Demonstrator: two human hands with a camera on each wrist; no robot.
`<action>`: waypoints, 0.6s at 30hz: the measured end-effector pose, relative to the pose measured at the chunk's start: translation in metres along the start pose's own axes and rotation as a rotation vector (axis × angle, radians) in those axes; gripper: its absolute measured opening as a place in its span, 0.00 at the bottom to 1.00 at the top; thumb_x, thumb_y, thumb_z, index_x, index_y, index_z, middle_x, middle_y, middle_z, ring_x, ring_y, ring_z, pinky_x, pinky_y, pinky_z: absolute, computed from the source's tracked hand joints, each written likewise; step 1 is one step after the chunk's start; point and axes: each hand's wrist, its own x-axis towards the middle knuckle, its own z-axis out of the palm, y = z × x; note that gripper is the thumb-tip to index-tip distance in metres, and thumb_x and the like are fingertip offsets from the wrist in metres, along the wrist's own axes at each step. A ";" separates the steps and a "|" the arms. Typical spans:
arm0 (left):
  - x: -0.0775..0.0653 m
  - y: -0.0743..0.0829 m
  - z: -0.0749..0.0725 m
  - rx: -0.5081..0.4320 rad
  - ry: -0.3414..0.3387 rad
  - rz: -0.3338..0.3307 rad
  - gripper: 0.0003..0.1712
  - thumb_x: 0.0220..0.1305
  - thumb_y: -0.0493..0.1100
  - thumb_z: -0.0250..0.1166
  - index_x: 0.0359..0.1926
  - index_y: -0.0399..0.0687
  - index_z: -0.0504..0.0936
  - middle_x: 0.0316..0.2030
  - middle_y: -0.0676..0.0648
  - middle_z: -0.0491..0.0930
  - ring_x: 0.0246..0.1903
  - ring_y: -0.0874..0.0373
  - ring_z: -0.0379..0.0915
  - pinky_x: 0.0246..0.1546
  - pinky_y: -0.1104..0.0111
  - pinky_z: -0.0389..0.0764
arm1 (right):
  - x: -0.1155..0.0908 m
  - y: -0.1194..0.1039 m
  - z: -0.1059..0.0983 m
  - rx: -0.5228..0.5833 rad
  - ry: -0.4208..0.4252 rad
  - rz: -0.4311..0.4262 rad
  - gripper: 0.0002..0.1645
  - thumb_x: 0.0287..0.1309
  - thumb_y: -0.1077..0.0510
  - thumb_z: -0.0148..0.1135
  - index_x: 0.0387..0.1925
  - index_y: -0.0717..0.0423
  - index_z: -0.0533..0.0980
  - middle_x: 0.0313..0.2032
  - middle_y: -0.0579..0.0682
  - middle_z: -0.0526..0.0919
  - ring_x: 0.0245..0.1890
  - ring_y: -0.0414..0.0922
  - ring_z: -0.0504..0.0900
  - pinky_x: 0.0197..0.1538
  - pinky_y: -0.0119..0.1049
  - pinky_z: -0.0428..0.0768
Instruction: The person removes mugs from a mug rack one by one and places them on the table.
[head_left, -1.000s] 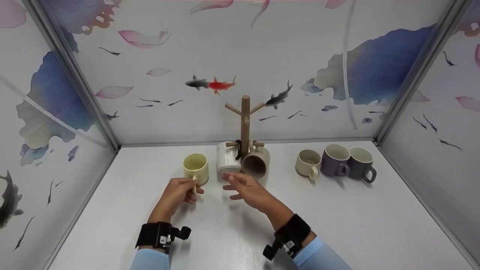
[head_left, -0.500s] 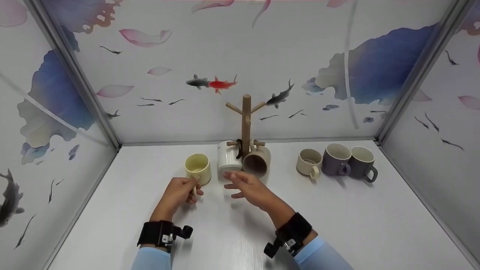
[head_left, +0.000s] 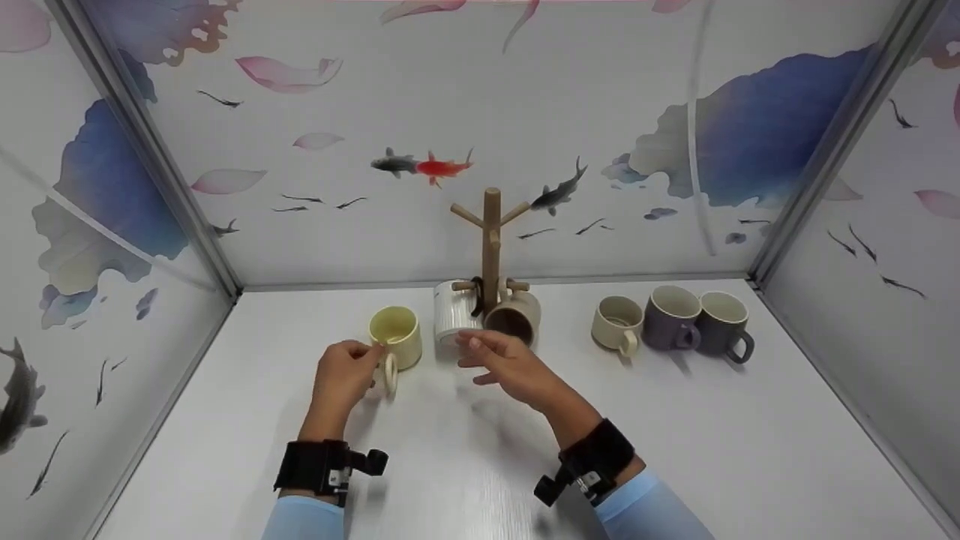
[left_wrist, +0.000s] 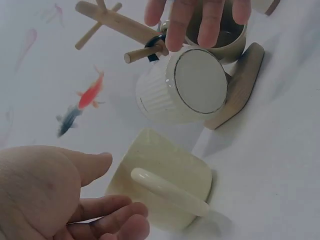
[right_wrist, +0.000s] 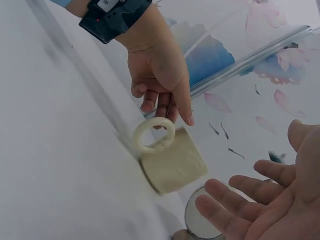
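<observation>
A pale yellow mug (head_left: 396, 339) stands upright on the white table, its ring handle (right_wrist: 154, 135) facing the person. The left hand (head_left: 345, 375) is just left of that handle. Its fingers are loosely bent, and in the left wrist view nothing sits between thumb and fingers (left_wrist: 102, 205). Whether a fingertip brushes the mug is hard to tell. The right hand (head_left: 517, 369), fingers spread and holding nothing, hovers before two hanging mugs. These are a white ribbed mug (left_wrist: 195, 85) and a beige-brown mug (head_left: 517, 319), on the lower pegs of a wooden mug tree (head_left: 491, 240).
To the right stand a beige mug (head_left: 617, 324), a purple-grey mug (head_left: 670, 321) and a dark grey mug (head_left: 721, 328) in a row. A printed panel (head_left: 337, 232) closes off the back, with metal corner posts (head_left: 191, 202) at the sides.
The left hand has let go of the yellow mug's handle and shifted slightly left. The right hand has moved a little up and right. The mugs look unmoved.
</observation>
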 end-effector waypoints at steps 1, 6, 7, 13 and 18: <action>-0.001 0.003 0.000 0.008 0.033 0.015 0.24 0.82 0.55 0.66 0.56 0.38 0.90 0.51 0.38 0.91 0.43 0.48 0.89 0.39 0.66 0.85 | -0.001 -0.002 -0.003 -0.006 0.006 -0.012 0.36 0.93 0.45 0.50 0.83 0.68 0.68 0.81 0.70 0.73 0.77 0.68 0.80 0.71 0.60 0.87; -0.007 0.021 0.012 -0.046 0.194 0.119 0.17 0.79 0.50 0.67 0.51 0.40 0.92 0.50 0.39 0.90 0.50 0.46 0.85 0.47 0.62 0.82 | -0.006 -0.014 -0.022 0.029 0.180 -0.094 0.30 0.93 0.49 0.52 0.74 0.71 0.76 0.67 0.65 0.88 0.62 0.58 0.92 0.63 0.50 0.92; -0.009 0.025 0.017 -0.074 0.211 0.142 0.16 0.80 0.49 0.68 0.50 0.41 0.92 0.48 0.39 0.90 0.47 0.47 0.86 0.46 0.63 0.84 | -0.007 -0.016 -0.026 0.059 0.239 -0.111 0.28 0.92 0.51 0.53 0.72 0.71 0.77 0.62 0.64 0.91 0.58 0.55 0.94 0.60 0.47 0.93; -0.028 0.047 0.049 -0.224 0.127 0.192 0.15 0.83 0.49 0.68 0.49 0.41 0.92 0.41 0.44 0.90 0.38 0.52 0.88 0.37 0.68 0.87 | -0.010 -0.013 -0.055 0.207 0.544 -0.166 0.18 0.90 0.58 0.55 0.60 0.69 0.83 0.44 0.52 0.95 0.41 0.45 0.93 0.43 0.37 0.93; -0.038 0.055 0.078 -0.297 -0.055 0.132 0.18 0.85 0.48 0.66 0.57 0.38 0.90 0.47 0.40 0.90 0.44 0.52 0.87 0.35 0.66 0.90 | -0.007 -0.002 -0.072 0.194 0.665 -0.113 0.17 0.89 0.57 0.57 0.60 0.68 0.82 0.49 0.55 0.94 0.47 0.47 0.92 0.43 0.35 0.92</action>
